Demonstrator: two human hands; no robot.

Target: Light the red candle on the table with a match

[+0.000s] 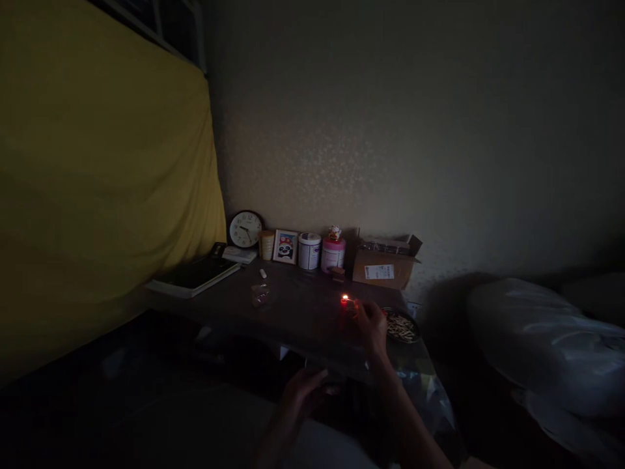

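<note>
The room is dim. Over the dark table, my right hand (372, 320) pinches a thin stick, which looks like a match, its tip at a small bright flame (345, 298). A red glow, perhaps from a small candle, lies just below the flame. Right beside that hand, a round dish (418, 333) holds several short pale sticks. Lower down, in front of the table's near edge, my left hand (303, 389) is in shadow with its fingers apart, and nothing can be made out in it.
Along the wall stand a clock (245, 229), a yellow cup (266, 245), a framed panda picture (285, 247), a white tin (309, 251), a pink tin (333, 255) and an open carton (398, 270). A book (194, 277) lies left. Plastic bags (551, 345) are at right.
</note>
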